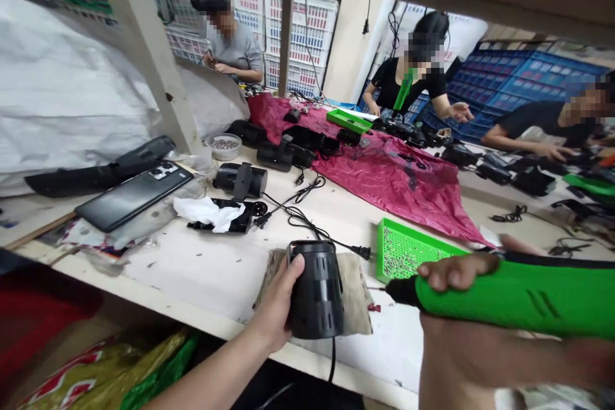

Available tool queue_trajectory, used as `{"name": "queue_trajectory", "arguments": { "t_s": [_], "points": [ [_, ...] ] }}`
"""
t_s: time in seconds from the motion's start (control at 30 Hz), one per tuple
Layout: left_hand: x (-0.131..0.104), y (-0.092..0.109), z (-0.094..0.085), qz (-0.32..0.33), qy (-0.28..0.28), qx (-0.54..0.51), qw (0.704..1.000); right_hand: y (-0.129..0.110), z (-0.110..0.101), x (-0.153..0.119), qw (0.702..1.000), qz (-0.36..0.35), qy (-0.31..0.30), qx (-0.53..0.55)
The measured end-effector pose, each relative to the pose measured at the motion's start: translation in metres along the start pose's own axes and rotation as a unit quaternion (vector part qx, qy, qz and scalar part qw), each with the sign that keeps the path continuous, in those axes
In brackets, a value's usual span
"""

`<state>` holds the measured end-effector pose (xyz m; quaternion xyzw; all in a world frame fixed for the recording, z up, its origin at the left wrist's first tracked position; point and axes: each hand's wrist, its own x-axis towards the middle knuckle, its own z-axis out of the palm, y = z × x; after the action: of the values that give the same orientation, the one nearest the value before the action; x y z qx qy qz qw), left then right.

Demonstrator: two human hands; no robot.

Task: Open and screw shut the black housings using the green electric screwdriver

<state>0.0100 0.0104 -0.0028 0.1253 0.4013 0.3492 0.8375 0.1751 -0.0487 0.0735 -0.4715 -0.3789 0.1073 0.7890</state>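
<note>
My left hand point(278, 307) is wrapped round the side of a black cylindrical appliance housing point(317, 291) with vent slots. The housing rests on a folded beige cloth point(356, 295) near the table's front edge, and a black cord hangs below it. In my right hand point(456, 333) is a green electric screwdriver point(519, 295), lying level with its thin bit pointing left toward the housing. A gap separates the bit from the housing. Just behind the bit sits a green tray point(408, 253) of small metal screws. A black power cord with a plug point(361, 251) runs behind the housing.
Black housings point(240, 180), a tub of screws point(225, 146) and a black smartphone point(134, 195) lie to the left. Pink plastic sheeting point(394, 186) covers the table's middle. Several co-workers sit across the table. A slanted post point(144, 45) stands at left.
</note>
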Motion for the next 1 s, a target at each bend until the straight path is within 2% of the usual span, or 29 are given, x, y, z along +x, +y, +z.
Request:
{"name": "queue_trajectory", "arguments": {
  "t_s": [0.07,0.13,0.23,0.27,0.3,0.33,0.4,0.5,0.57,0.67,0.8,0.9,1.0],
  "points": [
    [-0.004,0.008,0.003,-0.052,-0.003,-0.039,0.998,0.007,-0.006,0.005,0.999,0.033,0.004,-0.024],
    [-0.01,0.015,0.007,-0.052,-0.012,-0.077,0.996,0.011,-0.009,0.003,0.994,0.016,0.019,-0.11],
    [-0.019,0.021,0.018,0.055,-0.032,-0.128,0.99,0.01,-0.004,-0.015,0.975,-0.111,0.066,-0.182],
    [-0.021,0.021,0.024,0.091,-0.038,-0.14,0.985,0.009,-0.001,-0.026,0.974,-0.13,0.055,-0.179],
    [-0.024,0.022,0.03,0.124,-0.046,-0.149,0.98,0.01,0.003,-0.038,0.978,-0.12,0.022,-0.167],
    [-0.026,0.023,0.036,0.15,-0.057,-0.154,0.975,0.011,0.006,-0.051,0.981,-0.071,-0.051,-0.173],
    [-0.031,0.026,0.046,0.178,-0.084,-0.157,0.968,0.015,0.014,-0.078,0.97,0.081,-0.166,-0.157],
    [-0.039,0.035,0.054,0.151,-0.144,-0.132,0.969,0.023,0.022,-0.108,0.942,0.248,-0.22,-0.054],
    [-0.044,0.038,0.053,0.135,-0.18,-0.103,0.969,0.025,0.023,-0.114,0.932,0.286,-0.224,0.02],
    [-0.05,0.029,0.044,0.168,-0.186,-0.081,0.965,0.02,0.022,-0.107,0.931,0.298,-0.205,0.059],
    [-0.055,0.012,0.024,0.187,-0.157,-0.098,0.965,0.006,0.013,-0.08,0.917,0.339,-0.203,-0.047],
    [-0.058,0.014,0.005,0.136,-0.206,-0.124,0.961,-0.006,0.002,-0.053,0.925,0.276,-0.239,-0.102],
    [-0.058,0.023,-0.008,0.028,-0.234,-0.164,0.958,-0.019,-0.006,-0.026,0.908,0.236,-0.327,-0.113]
  ]
}}
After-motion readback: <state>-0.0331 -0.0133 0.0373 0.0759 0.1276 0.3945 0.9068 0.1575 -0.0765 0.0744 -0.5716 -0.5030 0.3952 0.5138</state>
